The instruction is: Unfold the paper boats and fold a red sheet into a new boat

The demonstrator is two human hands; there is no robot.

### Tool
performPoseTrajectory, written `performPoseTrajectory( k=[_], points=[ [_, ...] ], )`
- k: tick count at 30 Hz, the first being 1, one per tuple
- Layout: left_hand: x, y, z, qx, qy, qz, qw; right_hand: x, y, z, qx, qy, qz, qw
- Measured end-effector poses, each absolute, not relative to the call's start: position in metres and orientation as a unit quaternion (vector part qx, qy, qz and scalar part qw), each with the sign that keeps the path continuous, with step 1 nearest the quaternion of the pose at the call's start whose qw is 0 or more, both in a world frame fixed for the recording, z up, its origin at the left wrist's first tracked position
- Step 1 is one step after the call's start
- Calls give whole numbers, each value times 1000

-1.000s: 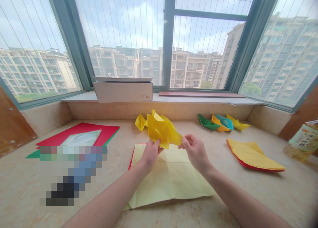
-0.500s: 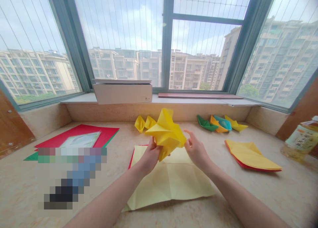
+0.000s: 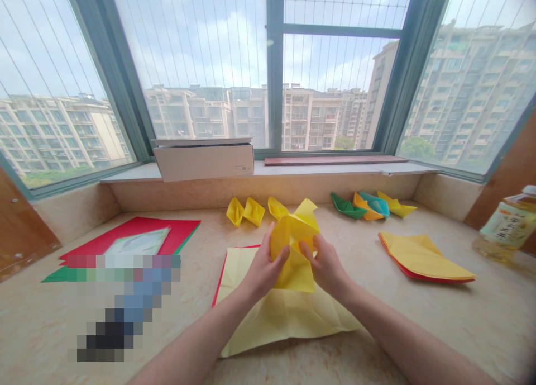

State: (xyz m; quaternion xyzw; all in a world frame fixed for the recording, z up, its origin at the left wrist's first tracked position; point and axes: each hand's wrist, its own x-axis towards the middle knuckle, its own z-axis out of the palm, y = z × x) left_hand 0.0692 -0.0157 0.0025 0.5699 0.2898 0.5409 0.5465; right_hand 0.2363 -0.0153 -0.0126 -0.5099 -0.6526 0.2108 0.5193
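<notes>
A partly folded sheet of yellow paper (image 3: pixel 293 234) is held up between both hands, with creased flaps sticking out at the top and bottom. My left hand (image 3: pixel 266 265) grips its left side, the thumb lying on the near face. On the right side, my right hand (image 3: pixel 329 262) pinches the paper between thumb and fingers. Under the hands lies a creased pale yellow sheet (image 3: pixel 268 323), with a red edge of paper (image 3: pixel 220 281) showing beneath it. Several small yellow folded paper boats (image 3: pixel 253 212) stand behind, one partly hidden by the held paper.
To the right are green (image 3: pixel 347 206), orange, blue and yellow paper boats, a stack of yellow and red paper (image 3: pixel 425 259) and a drink bottle (image 3: pixel 506 226). Red and green sheets (image 3: pixel 138 228) lie left, near a pixelated area. A white box (image 3: pixel 205 161) sits on the windowsill.
The yellow paper has been turned and lowered slightly, its flaps facing differently. My right hand has closed in from the side onto it. A third yellow boat behind has come into view.
</notes>
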Motion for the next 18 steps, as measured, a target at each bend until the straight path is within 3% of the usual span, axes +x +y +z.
performPoseTrajectory(
  k=[5, 9, 18],
  points=[
    [66, -24, 11, 575, 309, 446, 612, 237, -9, -2, -420, -534, 417, 603],
    [64, -26, 22, 566, 291, 456, 622, 240, -11, 11, -380, -439, 512, 633],
    [42, 2, 18, 583, 372, 480, 540, 259, -11, 31, -376, -337, 582, 637]
  ],
)
